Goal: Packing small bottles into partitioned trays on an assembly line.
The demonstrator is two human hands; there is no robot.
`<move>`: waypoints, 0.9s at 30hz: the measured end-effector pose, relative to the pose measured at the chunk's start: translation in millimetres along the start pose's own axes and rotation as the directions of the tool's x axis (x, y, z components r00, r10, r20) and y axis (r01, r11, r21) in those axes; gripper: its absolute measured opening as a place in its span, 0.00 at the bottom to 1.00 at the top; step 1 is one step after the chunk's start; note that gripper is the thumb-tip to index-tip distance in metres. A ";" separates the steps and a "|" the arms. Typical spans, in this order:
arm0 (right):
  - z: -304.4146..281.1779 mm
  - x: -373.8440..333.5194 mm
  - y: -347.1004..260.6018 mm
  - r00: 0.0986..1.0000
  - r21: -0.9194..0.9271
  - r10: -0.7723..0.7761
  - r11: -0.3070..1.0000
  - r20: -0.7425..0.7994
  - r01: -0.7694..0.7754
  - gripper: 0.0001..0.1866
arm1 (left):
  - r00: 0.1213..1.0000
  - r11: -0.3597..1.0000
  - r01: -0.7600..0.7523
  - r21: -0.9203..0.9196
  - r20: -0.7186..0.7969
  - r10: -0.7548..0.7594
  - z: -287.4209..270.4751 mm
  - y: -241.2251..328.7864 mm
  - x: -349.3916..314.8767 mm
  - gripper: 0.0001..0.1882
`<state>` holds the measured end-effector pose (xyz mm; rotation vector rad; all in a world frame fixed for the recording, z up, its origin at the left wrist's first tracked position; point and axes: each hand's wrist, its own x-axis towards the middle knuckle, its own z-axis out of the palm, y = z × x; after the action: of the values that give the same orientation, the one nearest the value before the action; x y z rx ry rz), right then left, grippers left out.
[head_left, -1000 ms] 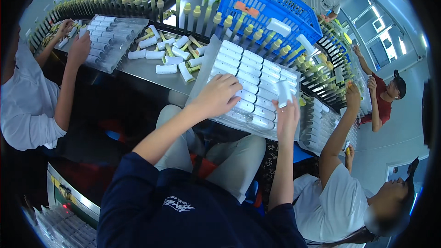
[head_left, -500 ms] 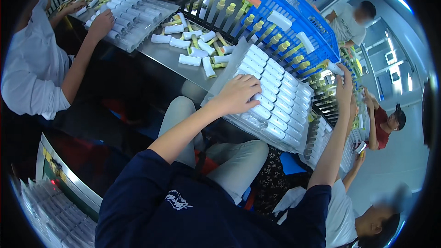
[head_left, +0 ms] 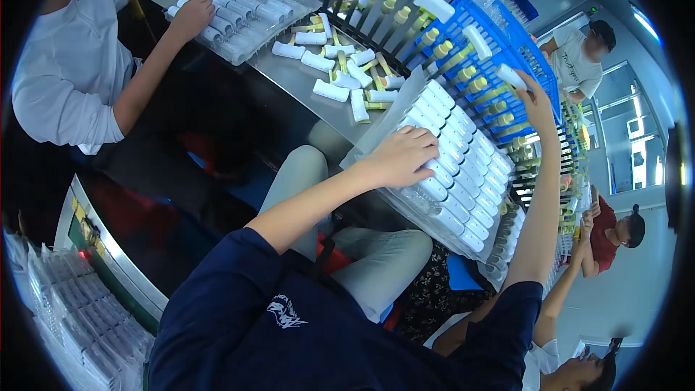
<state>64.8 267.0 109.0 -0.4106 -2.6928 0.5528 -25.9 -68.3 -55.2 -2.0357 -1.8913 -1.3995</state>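
Note:
My left hand rests on a clear plastic tray filled with rows of smooth white plastic casings. Its fingers lie over the casings with the thumb apart, and no separate piece shows in its grasp. Farther out on the right, my right hand is raised at the black slotted rack. Fingers and thumb close on a white casing beside the rack's yellow-green stems. Whether that casing still touches a stem is hard to make out.
Loose white casings with yellow-green parts lie on the metal table. Blue crates stand behind the rack. A co-worker's hand works over another tray at left. Stacked clear trays fill the lower left.
My right hand has moved up and left along the rack with the white casing. The left hand stays on the tray. The whole view has shifted slightly.

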 end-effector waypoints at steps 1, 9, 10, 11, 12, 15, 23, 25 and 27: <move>6.3 3.2 -3.6 1.000 0.006 0.004 1.000 -0.016 -0.004 0.20 | 1.000 1.000 0.003 -0.008 0.005 -0.003 -0.6 -0.7 -0.5 0.15; 88.0 12.3 -56.6 0.935 -0.104 0.076 0.987 -0.345 -0.119 0.21 | 1.000 1.000 0.008 -0.006 -0.007 -0.008 -2.5 -3.4 -4.6 0.15; 98.2 12.7 -58.3 0.908 -0.147 0.052 0.981 -0.416 -0.124 0.21 | 1.000 1.000 0.006 -0.010 -0.008 -0.006 -0.8 -2.3 -2.7 0.15; 105.2 18.1 -60.6 0.891 -0.176 -0.007 0.981 -0.453 -0.082 0.21 | 1.000 1.000 0.001 -0.012 0.000 -0.001 1.1 -1.3 0.4 0.15; 112.7 21.8 -62.7 0.870 -0.203 -0.063 0.978 -0.488 -0.042 0.21 | 0.999 1.000 -0.024 -0.012 -0.040 0.023 3.6 -1.8 1.9 0.14; 123.8 34.7 -88.7 0.895 -0.249 -0.121 0.968 -0.430 0.011 0.22 | 0.996 0.998 -0.058 0.016 -0.068 0.059 -0.1 -2.4 2.7 0.14; 102.3 -103.8 -155.2 0.989 -0.010 -0.002 1.000 -0.147 0.001 0.12 | 0.974 0.972 -0.161 0.170 0.189 0.129 -30.6 7.4 8.3 0.12; 97.8 -155.0 -173.7 0.985 0.006 0.156 0.988 -0.075 -0.156 0.11 | 0.966 0.964 -0.139 0.228 0.246 0.081 -48.4 6.2 -0.4 0.12; 100.5 -199.8 -168.7 0.967 -0.064 0.251 0.965 -0.029 -0.253 0.11 | 0.952 0.957 -0.123 0.262 0.305 0.039 -56.2 10.1 1.1 0.13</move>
<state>168.2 16.7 37.1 -0.7812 -2.6619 0.5243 -50.0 -101.9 -15.8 -2.2454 -1.9453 -0.7865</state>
